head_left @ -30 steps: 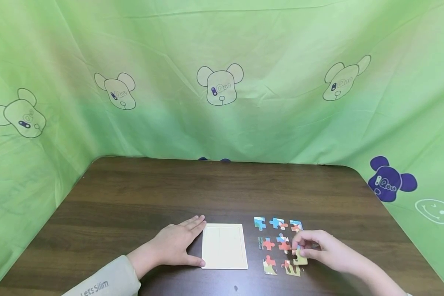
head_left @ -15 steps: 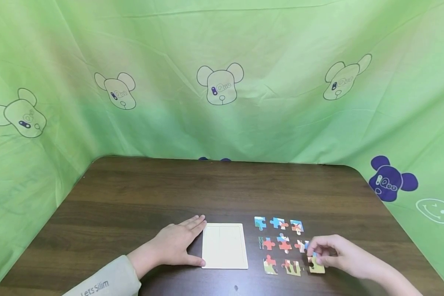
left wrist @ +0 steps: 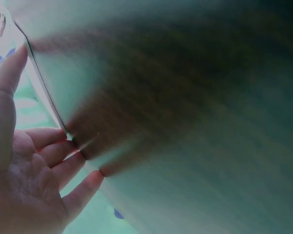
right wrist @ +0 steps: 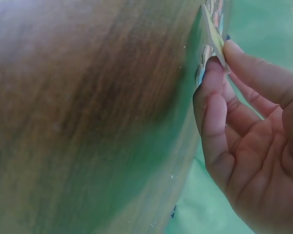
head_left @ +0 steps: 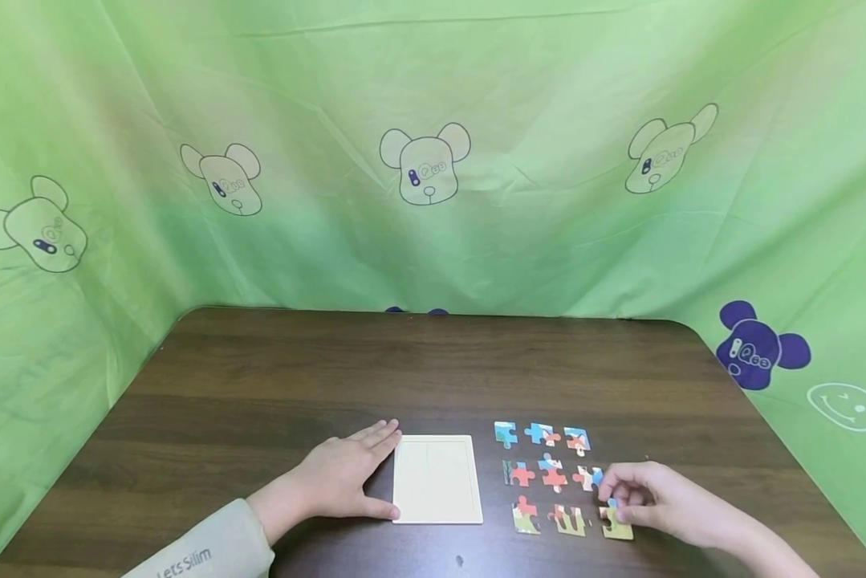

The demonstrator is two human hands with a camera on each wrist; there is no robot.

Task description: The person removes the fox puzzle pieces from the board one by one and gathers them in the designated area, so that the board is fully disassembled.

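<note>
My left hand [head_left: 342, 478] lies flat on the table with fingers extended. Its thumb and fingertips touch the left edge of a square, pale wooden puzzle tray [head_left: 438, 482]. In the left wrist view the tray's thin edge [left wrist: 49, 100] runs between thumb and fingers. My right hand [head_left: 652, 499] pinches a yellow-green jigsaw piece [head_left: 618, 526] between thumb and index finger. That piece, seen tilted in the right wrist view [right wrist: 213, 38], is at the right end of the nearest row. Just beyond it is a white, red and blue jigsaw piece [head_left: 585, 478], close to the fingertips.
Several other jigsaw pieces lie in loose rows right of the tray, among them a blue corner piece [head_left: 506, 433] and a red middle piece [head_left: 553, 476]. A dark wooden table [head_left: 295, 361] carries everything. Behind it hangs a green printed curtain [head_left: 433, 257].
My right hand has moved right with the yellow-green jigsaw piece, from over the middle of the pieces to the end of the nearest row, then barely shifted. The left hand stays still.
</note>
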